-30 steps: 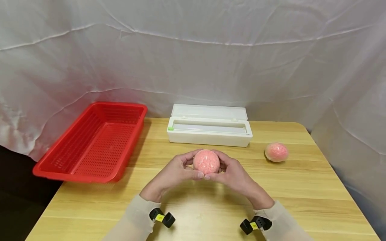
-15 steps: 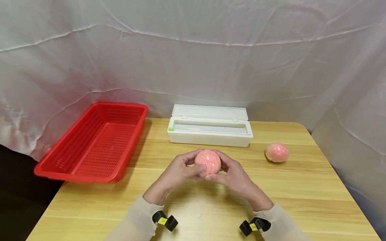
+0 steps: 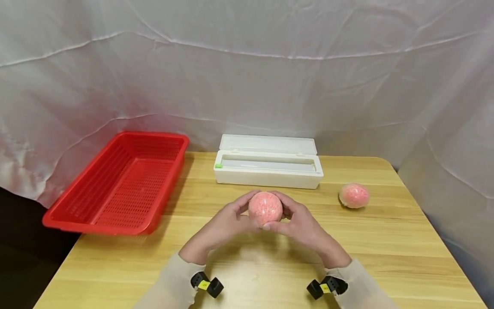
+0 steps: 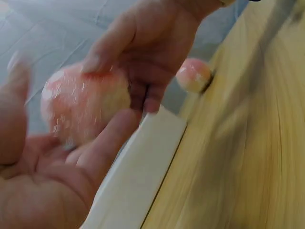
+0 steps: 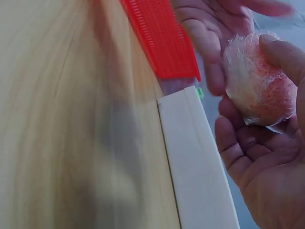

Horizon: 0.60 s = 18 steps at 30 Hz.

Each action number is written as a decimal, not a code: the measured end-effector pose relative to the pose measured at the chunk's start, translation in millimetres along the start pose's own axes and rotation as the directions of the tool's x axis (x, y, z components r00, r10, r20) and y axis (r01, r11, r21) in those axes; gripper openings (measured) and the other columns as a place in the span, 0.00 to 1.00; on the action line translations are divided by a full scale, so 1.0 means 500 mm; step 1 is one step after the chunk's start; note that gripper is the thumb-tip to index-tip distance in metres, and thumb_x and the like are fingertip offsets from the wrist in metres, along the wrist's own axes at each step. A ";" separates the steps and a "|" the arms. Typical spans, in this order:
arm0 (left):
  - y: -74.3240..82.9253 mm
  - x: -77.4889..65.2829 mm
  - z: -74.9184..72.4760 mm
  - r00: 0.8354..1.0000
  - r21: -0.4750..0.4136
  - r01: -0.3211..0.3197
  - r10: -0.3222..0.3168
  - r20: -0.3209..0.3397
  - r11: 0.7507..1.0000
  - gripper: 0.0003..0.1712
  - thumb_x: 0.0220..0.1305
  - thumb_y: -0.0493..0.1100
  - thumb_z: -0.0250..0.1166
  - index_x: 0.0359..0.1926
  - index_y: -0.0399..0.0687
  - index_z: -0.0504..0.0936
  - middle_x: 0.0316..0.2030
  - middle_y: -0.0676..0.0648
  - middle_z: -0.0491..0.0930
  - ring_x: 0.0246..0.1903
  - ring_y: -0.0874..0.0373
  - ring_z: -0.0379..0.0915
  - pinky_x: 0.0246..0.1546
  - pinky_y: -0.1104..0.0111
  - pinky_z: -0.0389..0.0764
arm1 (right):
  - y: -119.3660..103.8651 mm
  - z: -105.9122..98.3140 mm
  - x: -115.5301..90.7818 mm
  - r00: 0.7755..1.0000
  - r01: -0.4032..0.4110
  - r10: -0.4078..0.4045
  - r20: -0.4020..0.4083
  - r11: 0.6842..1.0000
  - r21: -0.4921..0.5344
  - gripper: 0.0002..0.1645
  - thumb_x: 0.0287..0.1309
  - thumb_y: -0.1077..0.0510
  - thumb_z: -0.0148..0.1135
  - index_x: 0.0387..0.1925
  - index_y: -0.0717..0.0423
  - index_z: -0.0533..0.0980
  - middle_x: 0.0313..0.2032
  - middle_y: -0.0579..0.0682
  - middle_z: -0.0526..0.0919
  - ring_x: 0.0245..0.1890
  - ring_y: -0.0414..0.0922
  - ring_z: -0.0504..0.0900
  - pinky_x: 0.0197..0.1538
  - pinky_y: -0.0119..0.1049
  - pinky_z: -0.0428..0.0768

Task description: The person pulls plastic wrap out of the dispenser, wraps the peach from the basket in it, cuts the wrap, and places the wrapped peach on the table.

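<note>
A pink, speckled peach [image 3: 265,208] wrapped in clear cling film is held up between both hands over the table. My right hand [image 3: 305,223] grips it, thumb pressed on the film and fingers curled behind, as the right wrist view shows on the peach [image 5: 262,78]. Along its other side my left hand [image 3: 227,225] touches the fruit with extended fingers. In the left wrist view the left thumb [image 4: 19,78] is blurred and lifted off the peach [image 4: 86,102]. A second wrapped peach [image 3: 354,195] lies on the table to the right.
Behind the hands stands a white cling film box [image 3: 268,177] with its lid raised and a green slider [image 3: 218,165] at the left end. A red plastic basket [image 3: 154,214] sits at the left edge of the wooden table [image 3: 386,257]. Grey cloth hangs behind.
Half a second ago the left thumb lay on the front of the peach; now it is off it. The peach has turned slightly. The right hand has hardly moved.
</note>
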<state>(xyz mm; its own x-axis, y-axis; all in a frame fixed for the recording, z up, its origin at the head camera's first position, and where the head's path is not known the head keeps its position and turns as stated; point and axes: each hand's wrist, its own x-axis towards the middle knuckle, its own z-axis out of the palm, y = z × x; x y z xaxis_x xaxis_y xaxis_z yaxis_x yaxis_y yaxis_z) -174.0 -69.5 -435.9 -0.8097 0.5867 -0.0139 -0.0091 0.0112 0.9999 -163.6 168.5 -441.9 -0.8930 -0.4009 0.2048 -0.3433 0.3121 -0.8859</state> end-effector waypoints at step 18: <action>-0.008 0.010 -0.004 0.989 0.437 -0.131 0.146 -0.001 0.890 0.49 0.59 0.42 0.81 0.76 0.70 0.66 0.69 0.54 0.74 0.59 0.58 0.81 0.58 0.62 0.84 | 0.019 0.008 0.007 0.999 0.025 -0.032 -0.017 0.954 -0.298 0.52 0.49 0.53 0.85 0.74 0.42 0.69 0.65 0.46 0.80 0.55 0.44 0.81 0.56 0.48 0.83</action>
<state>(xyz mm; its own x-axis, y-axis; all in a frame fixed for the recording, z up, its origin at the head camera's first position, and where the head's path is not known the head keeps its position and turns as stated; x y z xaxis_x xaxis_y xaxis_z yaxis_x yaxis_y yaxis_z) -179.1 -68.4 -440.2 -0.8027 0.5816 0.1322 0.3547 0.2872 0.8898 -168.9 166.8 -451.3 -0.8863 -0.3962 0.2397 -0.4370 0.5445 -0.7159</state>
